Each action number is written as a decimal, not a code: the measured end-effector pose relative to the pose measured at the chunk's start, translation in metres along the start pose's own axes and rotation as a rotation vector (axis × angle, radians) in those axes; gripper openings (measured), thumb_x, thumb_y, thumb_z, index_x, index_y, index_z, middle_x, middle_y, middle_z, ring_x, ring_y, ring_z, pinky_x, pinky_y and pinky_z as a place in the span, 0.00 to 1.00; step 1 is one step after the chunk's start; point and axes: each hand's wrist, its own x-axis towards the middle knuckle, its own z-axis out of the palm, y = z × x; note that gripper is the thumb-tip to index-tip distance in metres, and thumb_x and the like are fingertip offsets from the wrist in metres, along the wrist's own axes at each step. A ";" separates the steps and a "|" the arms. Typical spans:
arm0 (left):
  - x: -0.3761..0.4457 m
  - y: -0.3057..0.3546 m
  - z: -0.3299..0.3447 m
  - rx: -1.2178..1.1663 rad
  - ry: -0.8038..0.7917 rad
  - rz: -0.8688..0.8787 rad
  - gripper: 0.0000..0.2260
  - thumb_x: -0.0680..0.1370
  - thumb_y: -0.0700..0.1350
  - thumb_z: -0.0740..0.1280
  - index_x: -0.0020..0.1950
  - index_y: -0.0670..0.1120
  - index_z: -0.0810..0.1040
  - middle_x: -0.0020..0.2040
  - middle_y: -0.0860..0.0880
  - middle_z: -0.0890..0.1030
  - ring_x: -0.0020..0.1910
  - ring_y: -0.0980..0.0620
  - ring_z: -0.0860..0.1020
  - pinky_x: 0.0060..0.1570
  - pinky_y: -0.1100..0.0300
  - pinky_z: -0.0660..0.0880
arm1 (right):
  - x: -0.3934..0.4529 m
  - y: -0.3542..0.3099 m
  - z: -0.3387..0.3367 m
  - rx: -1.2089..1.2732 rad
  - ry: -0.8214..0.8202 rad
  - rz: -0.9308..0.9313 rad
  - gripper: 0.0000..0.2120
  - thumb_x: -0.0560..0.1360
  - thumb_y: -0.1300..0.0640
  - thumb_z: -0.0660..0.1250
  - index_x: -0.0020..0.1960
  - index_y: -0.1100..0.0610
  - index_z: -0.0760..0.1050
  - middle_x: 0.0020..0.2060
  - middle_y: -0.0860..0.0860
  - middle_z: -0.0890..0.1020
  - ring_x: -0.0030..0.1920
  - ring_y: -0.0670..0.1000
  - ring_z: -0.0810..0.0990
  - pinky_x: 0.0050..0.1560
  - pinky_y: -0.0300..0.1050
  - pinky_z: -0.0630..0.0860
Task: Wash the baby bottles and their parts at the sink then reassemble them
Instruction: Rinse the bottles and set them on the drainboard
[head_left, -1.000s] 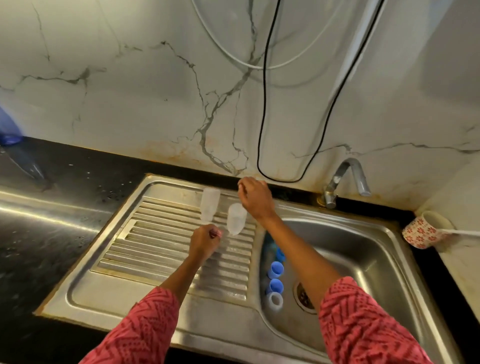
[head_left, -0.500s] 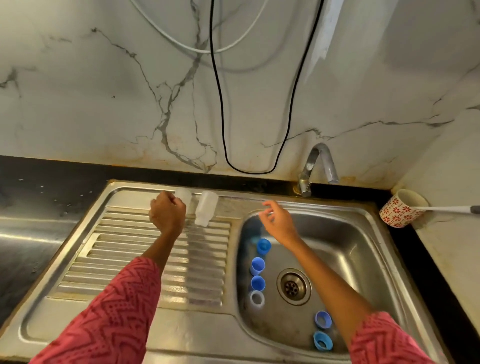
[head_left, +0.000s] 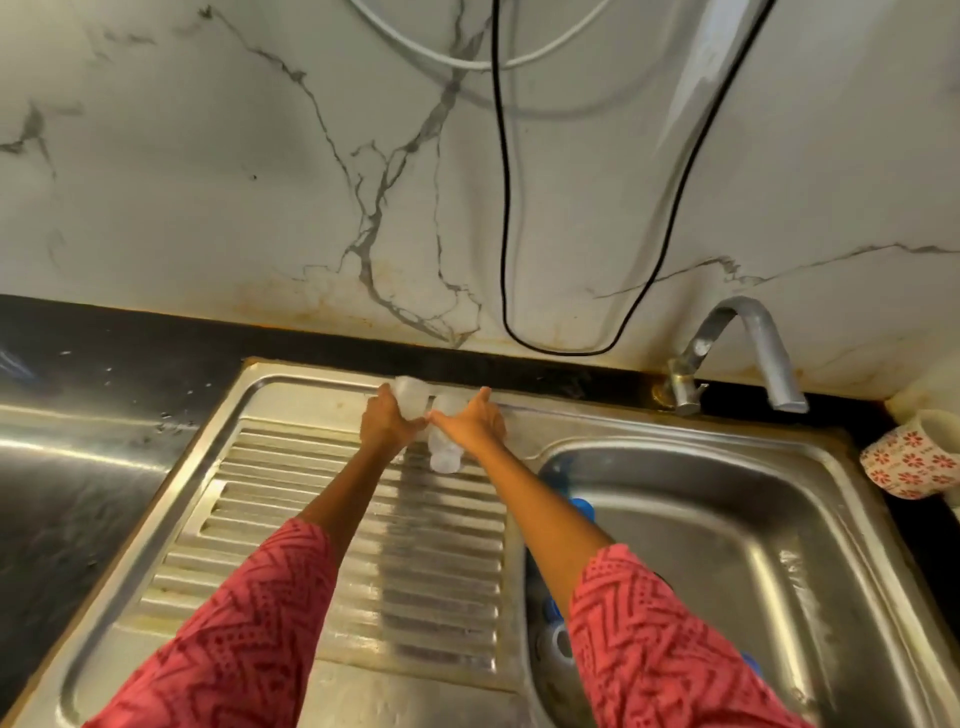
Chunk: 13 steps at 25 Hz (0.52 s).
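Observation:
Two clear baby bottles lie side by side at the far end of the steel drainboard (head_left: 291, 525). My left hand (head_left: 387, 427) grips the left bottle (head_left: 411, 396), fingers curled round its lower part. My right hand (head_left: 474, 423) holds the right bottle (head_left: 444, 457), thumb on one side and fingers on the other; the bottle's near end sticks out below the hand. Blue bottle parts (head_left: 580, 507) and a white ring (head_left: 559, 642) lie along the left side of the sink basin (head_left: 727, 545), partly hidden by my right arm.
A steel tap (head_left: 748, 338) stands at the back of the basin, no water running. A flowered mug (head_left: 909, 460) sits on the black counter at the right. A black cable (head_left: 503, 208) and a white hose hang on the marble wall.
My right hand has moved left from over the basin onto the right bottle. My left hand stays at the left bottle. The view has shifted left and closer.

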 end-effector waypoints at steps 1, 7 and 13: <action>-0.004 -0.001 -0.002 -0.104 0.029 0.027 0.33 0.70 0.47 0.75 0.69 0.41 0.65 0.64 0.42 0.73 0.63 0.43 0.72 0.58 0.53 0.71 | -0.001 -0.002 0.004 0.012 0.015 -0.002 0.42 0.71 0.42 0.70 0.75 0.58 0.52 0.69 0.59 0.68 0.69 0.59 0.68 0.66 0.50 0.66; -0.047 -0.032 -0.008 -0.562 0.103 0.182 0.35 0.66 0.41 0.78 0.66 0.43 0.62 0.58 0.48 0.72 0.53 0.52 0.74 0.45 0.68 0.72 | -0.036 0.019 0.009 0.043 0.143 -0.394 0.29 0.69 0.48 0.73 0.64 0.55 0.65 0.61 0.53 0.69 0.59 0.52 0.71 0.50 0.40 0.69; -0.064 -0.043 -0.002 -0.531 0.027 0.216 0.38 0.64 0.44 0.79 0.68 0.46 0.61 0.59 0.49 0.72 0.54 0.50 0.74 0.50 0.58 0.74 | -0.062 0.042 0.018 -0.014 0.169 -0.447 0.30 0.69 0.47 0.73 0.65 0.54 0.64 0.62 0.52 0.69 0.60 0.51 0.70 0.53 0.41 0.69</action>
